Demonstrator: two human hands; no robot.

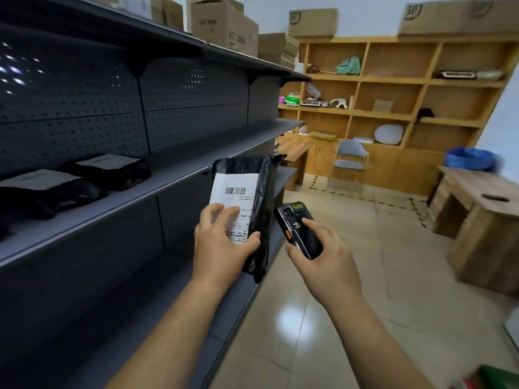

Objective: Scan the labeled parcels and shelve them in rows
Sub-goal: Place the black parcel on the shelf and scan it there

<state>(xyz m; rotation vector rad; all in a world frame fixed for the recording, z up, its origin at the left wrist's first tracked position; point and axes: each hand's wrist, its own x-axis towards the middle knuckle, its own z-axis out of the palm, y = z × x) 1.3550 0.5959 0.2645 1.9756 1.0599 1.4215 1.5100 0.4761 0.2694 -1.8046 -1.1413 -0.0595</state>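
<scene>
My left hand (222,242) grips a black plastic parcel (259,189) upright, its white barcode label facing me, fingers over the label's lower part. My right hand (323,251) holds a black handheld scanner (296,228) just right of the parcel, with the index finger lying on its face. Both are in front of the dark grey metal shelving (168,175). Two black labeled parcels (109,169) (42,192) lie side by side on the middle shelf at the left.
Cardboard boxes (224,23) sit on top of the grey shelving. A wooden cubby unit (393,102) with odd items fills the back wall, a grey folding chair (349,161) before it. A wooden desk (477,214) stands at the right. Tiled floor lies between.
</scene>
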